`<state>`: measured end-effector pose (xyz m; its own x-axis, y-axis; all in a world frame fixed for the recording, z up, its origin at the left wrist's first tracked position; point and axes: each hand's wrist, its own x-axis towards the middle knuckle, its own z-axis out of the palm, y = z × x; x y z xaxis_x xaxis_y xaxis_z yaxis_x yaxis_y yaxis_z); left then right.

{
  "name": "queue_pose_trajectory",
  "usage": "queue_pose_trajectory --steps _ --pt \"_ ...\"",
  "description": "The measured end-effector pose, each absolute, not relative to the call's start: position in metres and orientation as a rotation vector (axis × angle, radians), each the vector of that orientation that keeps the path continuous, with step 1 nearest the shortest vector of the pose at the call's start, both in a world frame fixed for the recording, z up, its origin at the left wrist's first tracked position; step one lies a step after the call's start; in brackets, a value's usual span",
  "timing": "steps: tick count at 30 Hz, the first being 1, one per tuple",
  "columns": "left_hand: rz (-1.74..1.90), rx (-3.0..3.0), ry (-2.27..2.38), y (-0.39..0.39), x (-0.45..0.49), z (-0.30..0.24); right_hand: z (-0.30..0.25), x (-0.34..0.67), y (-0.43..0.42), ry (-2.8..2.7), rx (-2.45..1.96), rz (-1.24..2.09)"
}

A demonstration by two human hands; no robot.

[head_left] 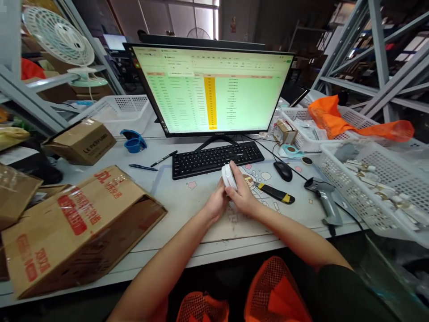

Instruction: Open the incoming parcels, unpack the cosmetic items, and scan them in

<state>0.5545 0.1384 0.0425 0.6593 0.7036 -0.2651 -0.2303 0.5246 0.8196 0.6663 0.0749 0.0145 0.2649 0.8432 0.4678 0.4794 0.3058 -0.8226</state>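
A small white round object (228,176), with a ridged rim like a jar or its lid, is held up between both hands just in front of the black keyboard (214,160). My left hand (217,201) wraps it from the left and below. My right hand (241,192) grips its right side, thumb and fingers closed on it. What it is exactly cannot be made out. A black and yellow utility knife (275,193) lies on the desk right of my right hand. The black mouse (283,171) is beyond the knife.
A monitor (187,103) showing a spreadsheet stands behind the keyboard. Cardboard boxes (83,214) crowd the left, with two pens (143,167) nearby. On the right are a barcode scanner (325,201) with a cable and white plastic baskets (372,201) of small items.
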Motion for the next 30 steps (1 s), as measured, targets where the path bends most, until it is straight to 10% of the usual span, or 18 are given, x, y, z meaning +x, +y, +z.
queue_pose_trajectory --steps 19,30 --pt "0.343 0.588 0.693 0.134 0.542 0.076 0.024 0.762 0.035 -1.743 -1.452 -0.343" --pt "0.449 0.742 0.821 0.123 0.553 0.053 0.041 0.679 0.036 -1.853 -1.515 0.033"
